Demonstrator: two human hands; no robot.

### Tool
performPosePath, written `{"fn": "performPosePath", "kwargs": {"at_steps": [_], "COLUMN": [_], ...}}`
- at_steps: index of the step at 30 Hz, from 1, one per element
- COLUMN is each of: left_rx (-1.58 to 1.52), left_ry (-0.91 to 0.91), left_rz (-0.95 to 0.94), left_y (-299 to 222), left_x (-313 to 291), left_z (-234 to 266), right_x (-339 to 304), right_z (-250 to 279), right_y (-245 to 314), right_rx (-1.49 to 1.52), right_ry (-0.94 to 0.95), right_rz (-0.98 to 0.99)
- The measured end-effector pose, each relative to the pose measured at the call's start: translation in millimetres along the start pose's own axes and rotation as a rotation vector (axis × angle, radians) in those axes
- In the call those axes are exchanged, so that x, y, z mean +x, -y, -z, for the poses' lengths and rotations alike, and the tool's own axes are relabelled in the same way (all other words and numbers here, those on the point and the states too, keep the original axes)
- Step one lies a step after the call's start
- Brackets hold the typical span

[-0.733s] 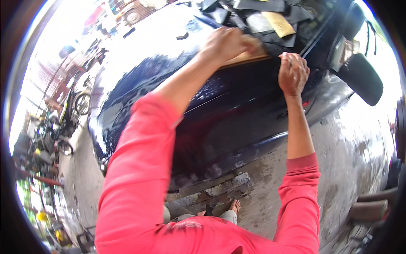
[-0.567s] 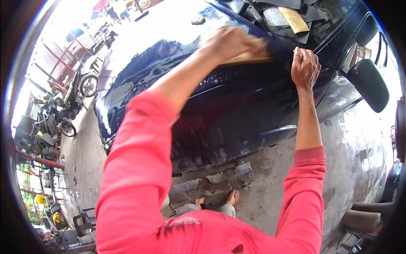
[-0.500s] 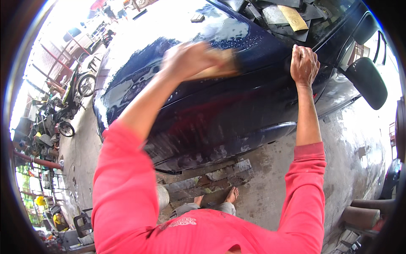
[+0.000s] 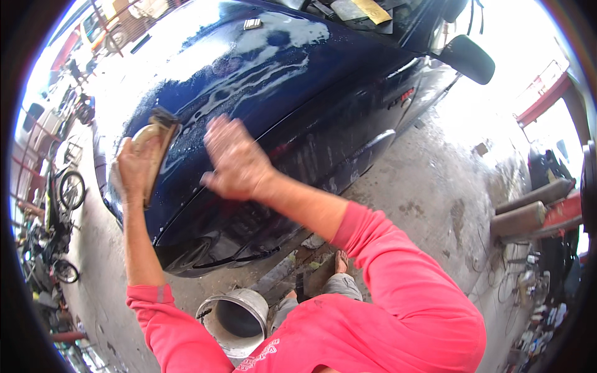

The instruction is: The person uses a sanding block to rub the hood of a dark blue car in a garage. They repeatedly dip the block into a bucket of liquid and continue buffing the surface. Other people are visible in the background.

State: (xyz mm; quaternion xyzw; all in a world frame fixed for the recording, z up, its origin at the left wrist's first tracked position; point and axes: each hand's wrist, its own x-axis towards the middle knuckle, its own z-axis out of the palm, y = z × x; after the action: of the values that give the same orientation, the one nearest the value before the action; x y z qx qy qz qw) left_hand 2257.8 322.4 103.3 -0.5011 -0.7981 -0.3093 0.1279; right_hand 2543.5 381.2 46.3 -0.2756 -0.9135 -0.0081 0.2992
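Note:
My left hand is closed around the handle of a long wooden sanding block with a dark end. The block rests on the wet front part of a dark blue car. Whitish, milky wet streaks and droplets cover the hood around it. To the right of the block, my right hand is over the car's wet side edge, fingers stretched out and slightly blurred. It holds nothing; whether the palm touches the paint I cannot tell. A small light block lies farther back on the hood.
By my feet stands a white bucket. The car's side mirror sticks out at the upper right. Sheets and a yellowish strip lie at the windshield. Motorbikes line the left; padded rolls stand right.
My left hand and the sanding block have moved left toward the car's front. My right hand has come off to the left and its fingers have spread. The view has shifted, bringing the bucket into sight.

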Motion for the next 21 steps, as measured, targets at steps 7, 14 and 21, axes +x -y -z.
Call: {"fn": "performPosePath", "kwargs": {"at_steps": [7, 14, 21], "left_rx": [0.043, -1.318, -0.952], "left_ry": [0.063, 0.564, 0.625], "left_rz": [-0.125, 0.485, 2.009], "left_y": [84, 210, 257], "left_x": [13, -301, -712], "left_z": [6, 73, -45], "right_x": [-28, -7, 24], "right_z": [-75, 53, 15], "right_y": [169, -71, -142], "right_rx": [0.288, -0.415, -0.478], "right_ry": [0.170, 0.023, 0.099], "right_rz": [0.326, -0.267, -0.499]}}
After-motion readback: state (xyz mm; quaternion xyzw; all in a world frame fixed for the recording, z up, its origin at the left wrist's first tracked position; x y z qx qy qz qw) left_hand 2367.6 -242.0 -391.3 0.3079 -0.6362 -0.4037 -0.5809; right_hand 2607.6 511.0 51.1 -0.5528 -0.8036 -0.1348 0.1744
